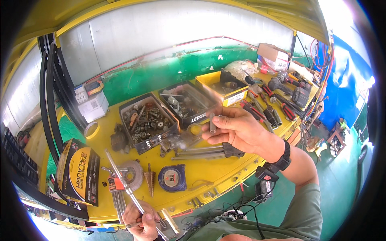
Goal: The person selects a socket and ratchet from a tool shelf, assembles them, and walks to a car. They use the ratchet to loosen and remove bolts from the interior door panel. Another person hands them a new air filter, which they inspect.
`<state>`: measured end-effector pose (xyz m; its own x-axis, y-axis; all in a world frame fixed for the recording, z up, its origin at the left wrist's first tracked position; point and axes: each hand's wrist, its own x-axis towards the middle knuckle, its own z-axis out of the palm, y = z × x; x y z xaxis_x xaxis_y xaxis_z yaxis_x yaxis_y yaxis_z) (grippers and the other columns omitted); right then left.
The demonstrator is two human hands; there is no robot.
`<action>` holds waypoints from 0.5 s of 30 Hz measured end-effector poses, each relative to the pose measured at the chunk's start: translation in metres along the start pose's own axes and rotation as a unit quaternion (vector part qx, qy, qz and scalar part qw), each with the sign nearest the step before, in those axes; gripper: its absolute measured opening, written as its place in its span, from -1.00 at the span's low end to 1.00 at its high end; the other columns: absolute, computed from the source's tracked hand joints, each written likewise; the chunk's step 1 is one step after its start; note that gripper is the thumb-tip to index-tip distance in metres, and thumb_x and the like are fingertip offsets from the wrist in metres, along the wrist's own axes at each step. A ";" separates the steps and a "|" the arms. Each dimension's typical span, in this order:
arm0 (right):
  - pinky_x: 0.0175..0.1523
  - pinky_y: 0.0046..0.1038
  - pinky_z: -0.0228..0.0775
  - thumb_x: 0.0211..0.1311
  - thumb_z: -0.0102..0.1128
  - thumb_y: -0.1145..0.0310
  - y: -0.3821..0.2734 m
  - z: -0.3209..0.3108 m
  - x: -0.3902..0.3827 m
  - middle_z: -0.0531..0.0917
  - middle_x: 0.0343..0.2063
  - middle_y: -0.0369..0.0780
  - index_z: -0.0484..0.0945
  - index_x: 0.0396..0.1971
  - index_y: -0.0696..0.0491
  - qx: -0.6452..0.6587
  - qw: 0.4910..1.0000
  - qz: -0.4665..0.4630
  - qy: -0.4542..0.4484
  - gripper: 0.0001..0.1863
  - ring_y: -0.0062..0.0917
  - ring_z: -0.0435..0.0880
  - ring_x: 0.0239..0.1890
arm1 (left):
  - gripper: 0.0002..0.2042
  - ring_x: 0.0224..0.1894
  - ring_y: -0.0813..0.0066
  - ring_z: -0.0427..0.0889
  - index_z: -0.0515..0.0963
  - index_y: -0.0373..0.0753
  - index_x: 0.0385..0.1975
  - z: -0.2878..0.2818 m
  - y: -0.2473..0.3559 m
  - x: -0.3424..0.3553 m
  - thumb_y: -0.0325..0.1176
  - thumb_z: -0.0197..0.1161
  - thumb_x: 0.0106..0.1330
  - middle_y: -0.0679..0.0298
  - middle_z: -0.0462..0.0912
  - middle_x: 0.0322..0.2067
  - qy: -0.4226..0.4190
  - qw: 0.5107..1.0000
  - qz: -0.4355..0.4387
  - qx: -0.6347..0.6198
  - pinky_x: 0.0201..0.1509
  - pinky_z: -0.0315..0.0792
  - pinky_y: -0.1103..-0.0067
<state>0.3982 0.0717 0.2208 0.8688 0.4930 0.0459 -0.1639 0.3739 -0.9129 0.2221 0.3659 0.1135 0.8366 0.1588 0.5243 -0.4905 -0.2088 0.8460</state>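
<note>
My left hand (141,223), low in the picture at the table's front edge, is closed around a long shiny metal rod (128,188) with a thicker band partway along. The rod slants up and left over the yellow tabletop. Between the thumb and fingers of my right hand (235,127) is a short grey metal tube (212,123), held roughly upright above the table. Below the rod lie a round wire brush (132,175), a cone-shaped step drill bit (150,180) and a blue tape measure (173,177). A set of hex keys (118,201) lies close to my left hand.
Boxes of loose metal parts, one with nuts and washers (146,122), one black (189,100) and one yellow (229,86), stand farther back. Pliers and screwdrivers (261,112) lie right, near a power drill (289,88). A black-and-yellow carton (78,172) stands left. Cables (249,209) hang below the edge.
</note>
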 end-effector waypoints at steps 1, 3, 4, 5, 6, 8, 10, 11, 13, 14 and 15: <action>0.12 -0.26 0.66 0.45 0.15 0.41 0.000 0.001 0.000 0.69 -0.10 -0.03 0.46 0.01 0.16 0.000 1.000 0.001 0.002 -0.76 -0.23 0.74 -0.02 | -0.71 -0.55 0.62 0.42 0.49 -0.36 -0.18 0.000 0.001 0.000 -0.20 0.20 0.42 0.32 0.47 -0.47 0.002 1.000 0.002 0.000 -0.49 0.32 0.68; 0.10 -0.28 0.67 0.46 0.14 0.40 0.001 0.000 -0.002 0.69 -0.10 -0.03 0.46 -0.01 0.16 0.000 1.000 0.004 0.013 -0.78 -0.24 0.75 -0.03 | -0.72 -0.55 0.62 0.43 0.50 -0.36 -0.21 0.002 0.002 0.002 -0.20 0.20 0.42 0.30 0.48 -0.47 0.002 1.000 0.006 -0.002 -0.49 0.32 0.68; 0.09 -0.30 0.68 0.46 0.14 0.40 0.001 -0.001 -0.003 0.69 -0.09 -0.03 0.46 -0.01 0.16 0.000 1.000 0.007 0.019 -0.78 -0.24 0.75 -0.03 | -0.73 -0.55 0.62 0.43 0.50 -0.35 -0.22 0.004 0.004 0.003 -0.21 0.20 0.42 0.30 0.48 -0.47 0.011 1.000 -0.002 -0.012 -0.49 0.33 0.68; 0.08 -0.31 0.68 0.46 0.14 0.39 0.001 -0.001 -0.003 0.69 -0.09 -0.03 0.46 -0.01 0.17 0.001 1.000 0.009 0.024 -0.78 -0.25 0.75 -0.04 | -0.73 -0.55 0.61 0.43 0.50 -0.35 -0.23 0.008 0.006 0.004 -0.21 0.20 0.42 0.30 0.48 -0.47 0.021 0.999 -0.010 -0.022 -0.49 0.33 0.68; 0.08 -0.32 0.68 0.47 0.13 0.39 0.001 -0.001 -0.003 0.69 -0.09 -0.03 0.46 -0.01 0.17 0.001 1.000 0.009 0.027 -0.78 -0.25 0.75 -0.04 | -0.74 -0.55 0.61 0.43 0.50 -0.35 -0.24 0.010 0.008 0.004 -0.22 0.20 0.42 0.30 0.48 -0.48 0.031 0.999 -0.018 -0.032 -0.48 0.33 0.68; 0.07 -0.33 0.69 0.47 0.12 0.39 0.002 0.001 -0.003 0.69 -0.09 -0.03 0.46 -0.01 0.18 0.001 0.999 0.011 0.030 -0.78 -0.25 0.76 -0.04 | -0.75 -0.54 0.61 0.44 0.50 -0.33 -0.29 0.003 0.003 -0.001 -0.23 0.19 0.42 0.32 0.48 -0.49 0.021 0.999 -0.042 -0.023 -0.47 0.34 0.69; 0.07 -0.33 0.69 0.47 0.12 0.39 0.002 0.003 -0.002 0.69 -0.09 -0.04 0.46 -0.01 0.18 0.007 1.000 0.014 0.024 -0.78 -0.25 0.76 -0.05 | -0.78 -0.54 0.61 0.44 0.49 -0.32 -0.32 0.000 0.006 -0.004 -0.26 0.19 0.42 0.34 0.47 -0.51 0.024 0.998 -0.055 -0.009 -0.47 0.33 0.68; 0.08 -0.33 0.69 0.48 0.11 0.39 0.004 0.001 -0.003 0.69 -0.09 -0.04 0.46 -0.01 0.18 0.009 0.999 0.016 0.028 -0.78 -0.25 0.76 -0.06 | -0.80 -0.54 0.60 0.43 0.49 -0.31 -0.33 0.002 0.004 -0.003 -0.28 0.20 0.41 0.35 0.46 -0.52 0.026 0.998 -0.060 -0.006 -0.47 0.32 0.67; 0.06 -0.33 0.69 0.47 0.12 0.39 0.005 -0.003 -0.007 0.69 -0.11 -0.04 0.46 0.00 0.18 0.004 0.999 0.022 0.038 -0.77 -0.25 0.76 -0.07 | -0.83 -0.58 0.58 0.42 0.48 -0.31 -0.39 0.006 -0.003 -0.001 -0.34 0.23 0.36 0.31 0.44 -0.53 0.029 0.997 -0.063 -0.027 -0.51 0.32 0.59; 0.05 -0.33 0.69 0.47 0.12 0.39 0.006 -0.002 -0.007 0.69 -0.12 -0.04 0.46 0.00 0.18 0.005 0.999 0.026 0.035 -0.77 -0.26 0.76 -0.08 | -0.84 -0.61 0.56 0.42 0.48 -0.31 -0.44 0.005 -0.009 0.000 -0.37 0.25 0.31 0.27 0.44 -0.51 0.035 0.997 -0.060 -0.045 -0.55 0.34 0.52; -0.02 -0.36 0.70 0.47 0.12 0.39 0.008 -0.002 -0.007 0.69 -0.14 -0.06 0.45 0.00 0.19 -0.005 0.999 0.028 0.030 -0.76 -0.28 0.76 -0.12 | -0.84 -0.64 0.54 0.41 0.48 -0.30 -0.48 0.004 -0.011 0.000 -0.40 0.28 0.26 0.22 0.43 -0.50 0.041 0.996 -0.056 -0.064 -0.59 0.35 0.45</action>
<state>0.3916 0.0693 0.2127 0.8853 0.4641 -0.0299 -0.2089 0.3396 -0.9171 0.2282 0.3640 0.1037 0.8679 0.2532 0.4273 -0.4261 -0.0623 0.9025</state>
